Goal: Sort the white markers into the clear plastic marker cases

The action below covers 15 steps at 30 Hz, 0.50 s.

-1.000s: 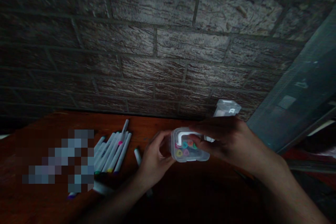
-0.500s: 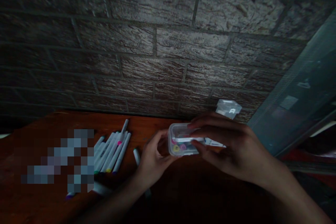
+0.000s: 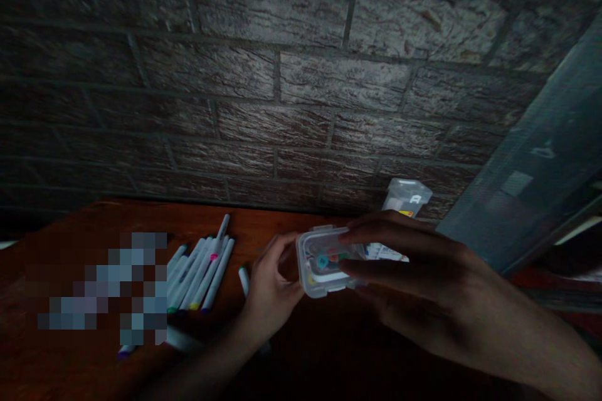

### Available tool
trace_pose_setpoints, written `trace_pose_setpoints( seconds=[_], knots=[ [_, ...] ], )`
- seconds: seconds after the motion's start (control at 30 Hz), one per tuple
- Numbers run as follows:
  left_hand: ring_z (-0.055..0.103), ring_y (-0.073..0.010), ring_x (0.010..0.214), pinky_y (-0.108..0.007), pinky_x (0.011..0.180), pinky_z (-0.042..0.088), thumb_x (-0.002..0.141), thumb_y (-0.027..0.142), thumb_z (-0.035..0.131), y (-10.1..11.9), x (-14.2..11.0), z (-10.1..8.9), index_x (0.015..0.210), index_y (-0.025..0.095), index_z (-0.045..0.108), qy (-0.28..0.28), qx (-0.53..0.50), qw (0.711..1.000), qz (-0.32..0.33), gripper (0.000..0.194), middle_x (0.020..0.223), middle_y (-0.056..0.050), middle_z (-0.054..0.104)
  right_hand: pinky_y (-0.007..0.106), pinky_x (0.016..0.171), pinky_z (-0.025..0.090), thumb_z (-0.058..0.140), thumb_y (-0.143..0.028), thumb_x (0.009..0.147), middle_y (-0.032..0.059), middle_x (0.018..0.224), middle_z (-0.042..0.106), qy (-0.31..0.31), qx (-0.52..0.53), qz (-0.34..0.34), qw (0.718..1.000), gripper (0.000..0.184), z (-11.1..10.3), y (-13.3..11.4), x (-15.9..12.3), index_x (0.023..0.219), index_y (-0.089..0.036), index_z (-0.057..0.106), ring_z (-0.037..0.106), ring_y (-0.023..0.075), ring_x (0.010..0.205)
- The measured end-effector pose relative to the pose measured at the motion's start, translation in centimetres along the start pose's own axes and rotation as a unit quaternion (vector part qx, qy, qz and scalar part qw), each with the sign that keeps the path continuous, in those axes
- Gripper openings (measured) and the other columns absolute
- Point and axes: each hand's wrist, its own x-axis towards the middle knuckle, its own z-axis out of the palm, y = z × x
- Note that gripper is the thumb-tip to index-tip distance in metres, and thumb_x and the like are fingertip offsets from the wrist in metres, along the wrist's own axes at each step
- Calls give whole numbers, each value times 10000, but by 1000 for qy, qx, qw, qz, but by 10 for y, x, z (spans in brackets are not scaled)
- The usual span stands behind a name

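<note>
A small clear plastic box [image 3: 329,239] with rounded corners is held in the air between my two hands. Several small coloured pieces, teal, red and yellow among them, show through its clear plastic; their kind is too blurred to tell. My left hand [image 3: 273,282] is curled round the box's left end, its thumb at the near side. Fingers of my right hand [image 3: 418,282] reach over the top and right end, hiding that part of the box. The thumb of the right hand lies in shadow below.
Several pale markers [image 3: 202,276] with coloured ends lie on the brown wooden table [image 3: 277,218] at left. A clear lidded container [image 3: 408,193] and a white printed packet [image 3: 388,253] sit behind my right hand. The brick wall [image 3: 329,81] borders the table's back; a grey panel [image 3: 512,163] rises at right.
The box has tilted so that its top faces me more, and its coloured pieces appear in a different arrangement. My right hand has come slightly lower and nearer. The markers have stayed put.
</note>
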Motion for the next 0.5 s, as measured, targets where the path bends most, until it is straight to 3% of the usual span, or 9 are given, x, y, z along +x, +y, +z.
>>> trace_pose_setpoints(
  seconds=[0.13, 0.3, 0.5],
  knots=[
    [755, -271, 993, -393, 866, 633, 720, 192, 844, 7, 1, -1, 1127, 216, 664, 20, 16, 999, 20, 446, 1080, -61, 766, 349, 912, 649, 710, -144, 923, 77, 1356, 722, 3, 10, 11, 1000, 422, -4, -6, -2, 1321, -285, 723, 710, 268, 1198],
    [772, -244, 853, -361, 747, 664, 700, 204, 834, 18, 3, 0, 1082, 234, 658, 31, 3, 999, 34, 422, 998, -29, 779, 357, 915, 646, 785, -190, 888, 61, 1294, 748, 49, 29, 47, 997, 539, -13, -5, -7, 1395, -321, 658, 728, 275, 1158],
    [791, -264, 827, -363, 710, 677, 689, 296, 869, 22, 2, 1, 1055, 237, 678, 20, -25, 999, 30, 417, 966, -34, 805, 266, 926, 608, 827, -157, 861, 39, 1224, 761, 47, 73, 48, 995, 477, -13, -1, -4, 1309, -259, 697, 738, 193, 1096]
  ],
)
